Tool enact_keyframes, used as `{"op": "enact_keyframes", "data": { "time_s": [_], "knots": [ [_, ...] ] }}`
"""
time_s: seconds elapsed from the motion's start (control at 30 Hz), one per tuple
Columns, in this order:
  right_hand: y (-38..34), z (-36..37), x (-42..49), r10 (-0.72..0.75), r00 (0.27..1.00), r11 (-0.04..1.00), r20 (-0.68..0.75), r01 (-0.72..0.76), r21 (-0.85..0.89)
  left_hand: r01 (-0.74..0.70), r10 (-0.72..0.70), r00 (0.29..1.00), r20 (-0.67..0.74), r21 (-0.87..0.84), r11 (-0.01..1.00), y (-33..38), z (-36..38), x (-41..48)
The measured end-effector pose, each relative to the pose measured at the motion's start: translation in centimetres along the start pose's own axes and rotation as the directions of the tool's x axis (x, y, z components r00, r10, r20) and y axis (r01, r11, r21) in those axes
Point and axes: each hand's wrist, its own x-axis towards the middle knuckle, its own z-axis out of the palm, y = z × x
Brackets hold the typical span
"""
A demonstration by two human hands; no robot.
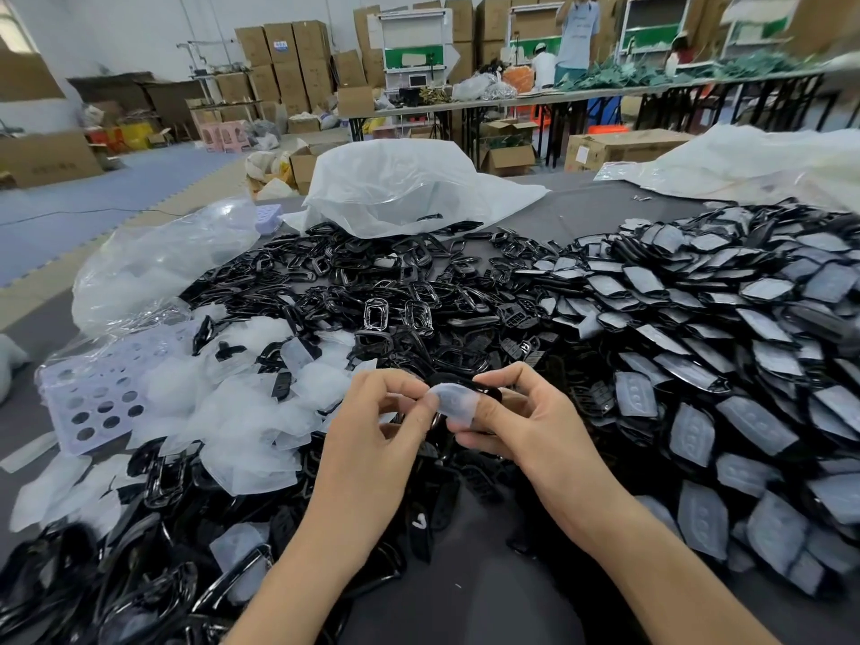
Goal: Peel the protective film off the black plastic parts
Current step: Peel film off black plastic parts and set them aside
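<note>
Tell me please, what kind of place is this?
Probably a small factory or assembly workshop: stacked cardboard boxes stand at the back, long worktables carry materials, and heaps of identical black plastic parts cover this table.

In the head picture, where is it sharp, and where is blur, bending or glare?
Head view: left hand, right hand and the filmed part look sharp; far table bows, a wide-angle effect; upper right corner smears; glossy black parts lower left show glare.

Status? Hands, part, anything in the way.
Left hand pinches film edge. Right hand grips black part. Film not off yet. Piles all round, none between hands.
</note>
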Motion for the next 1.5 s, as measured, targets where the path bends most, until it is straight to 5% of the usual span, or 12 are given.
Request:
{"op": "enact_keyframes", "data": {
  "time_s": [0.53,0.9,1.13,1.2,1.3,1.5],
  "knots": [
    [-0.67,0.44,-0.34,-0.039,0.997,0.999,0.067,0.041,-0.018,0.101,-0.092,0.994,0.062,-0.154,0.983,-0.08,-0.48,0.62],
    [-0.25,0.30,-0.16,-0.132,0.991,0.979,0.005,0.132,-0.153,0.138,-0.080,0.961,0.264,-0.210,0.968,0.57,-0.42,0.04],
    [-0.29,0.16,-0.41,-0.143,0.990,0.973,0.008,0.142,-0.183,0.184,-0.130,0.966,0.224,-0.238,0.954,0.63,-0.48,0.02],
    [-0.07,0.00,-0.53,-0.225,0.974,0.894,0.014,0.212,-0.394,0.170,-0.132,0.972,0.197,-0.194,0.966,0.44,-0.22,-0.02],
    [0.01,-0.08,-0.86,-0.419,0.900,0.612,0.123,0.379,-0.694,0.147,-0.124,0.972,0.199,-0.106,0.983,0.17,0.12,-0.21],
    [0.10,0.04,-1.05,-0.591,0.777,0.241,0.216,0.426,-0.872,0.146,-0.139,0.970,0.201,-0.023,0.989,0.02,0.29,-0.32]
  ]
}}
